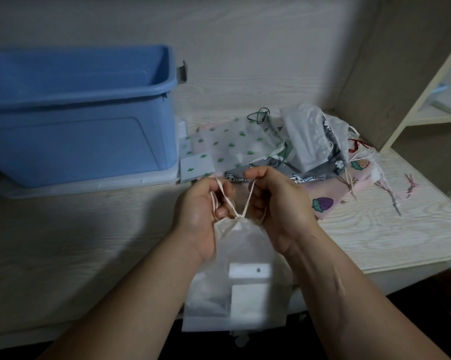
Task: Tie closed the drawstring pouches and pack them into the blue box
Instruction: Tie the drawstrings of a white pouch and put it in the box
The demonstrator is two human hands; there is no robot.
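Observation:
A frosted white drawstring pouch (pixel 241 281) hangs between my forearms over the table's front edge, its mouth gathered tight. My left hand (pixel 201 211) grips one pale cord end, and my right hand (pixel 279 203) grips the other; the two cords (pixel 241 201) cross just above the pouch mouth. The blue box (pixel 76 113) stands at the back left, and nothing shows in the part of its inside that I can see. A heap of other pouches lies behind my hands: a cactus-print pouch (pixel 234 141), a white one (pixel 307 133), and a pink fruit-print one (pixel 331 198).
The blue box rests on a pale lid (pixel 89 183) on the wood-grain table (pixel 76 242). A shelf unit (pixel 414 100) rises at the right. Loose cords (pixel 395 201) trail from the pouch heap toward the table's right side.

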